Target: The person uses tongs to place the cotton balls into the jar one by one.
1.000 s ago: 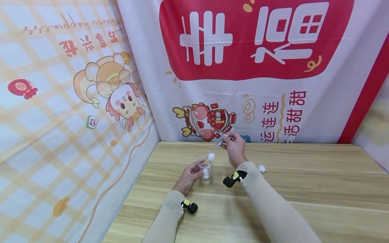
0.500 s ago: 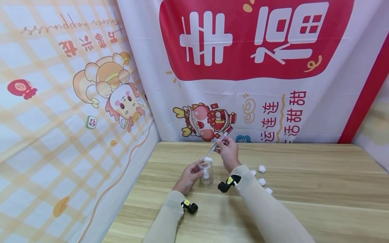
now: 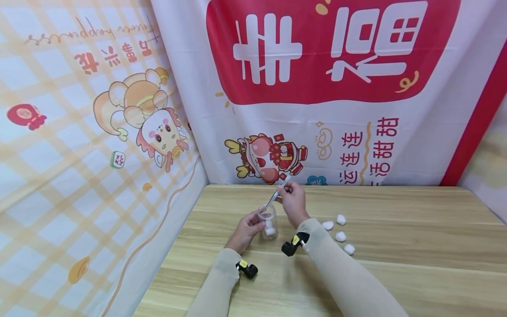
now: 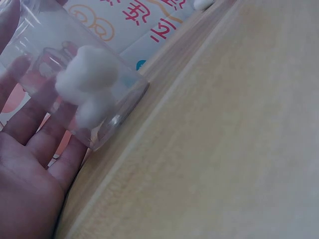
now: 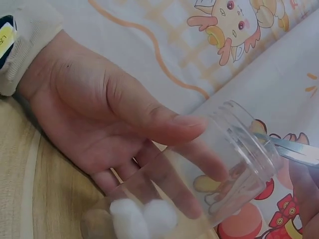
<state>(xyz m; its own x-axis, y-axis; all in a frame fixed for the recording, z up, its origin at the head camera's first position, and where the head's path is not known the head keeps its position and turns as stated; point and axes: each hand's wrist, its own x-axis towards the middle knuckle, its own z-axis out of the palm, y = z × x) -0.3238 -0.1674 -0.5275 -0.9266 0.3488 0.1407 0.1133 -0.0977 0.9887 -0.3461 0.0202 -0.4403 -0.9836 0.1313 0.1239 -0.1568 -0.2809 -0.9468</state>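
Note:
A clear jar [image 3: 269, 217] stands on the table, and my left hand [image 3: 244, 231] holds it with the thumb on the near side and the fingers behind. White cotton balls [image 4: 92, 84] lie at its bottom; the right wrist view shows two of them side by side through the wall. My right hand [image 3: 294, 204] pinches a pair of metal tweezers [image 3: 274, 197] above the jar. They slant down to the left, and their tips are inside the jar's mouth [image 5: 249, 137] with no cotton visible between them. Only a finger of the right hand shows in its own wrist view.
Several loose cotton balls [image 3: 340, 237] lie on the wooden table [image 3: 416, 233] to the right of my right wrist. A printed cloth [image 3: 336, 119] hangs behind the table's back edge, and another patterned cloth [image 3: 99, 176] covers the left side.
My right hand has moved left and down, bringing the tweezers into the jar. The cotton ball at their tips is now inside. Cotton balls behind the right sleeve have come into view.

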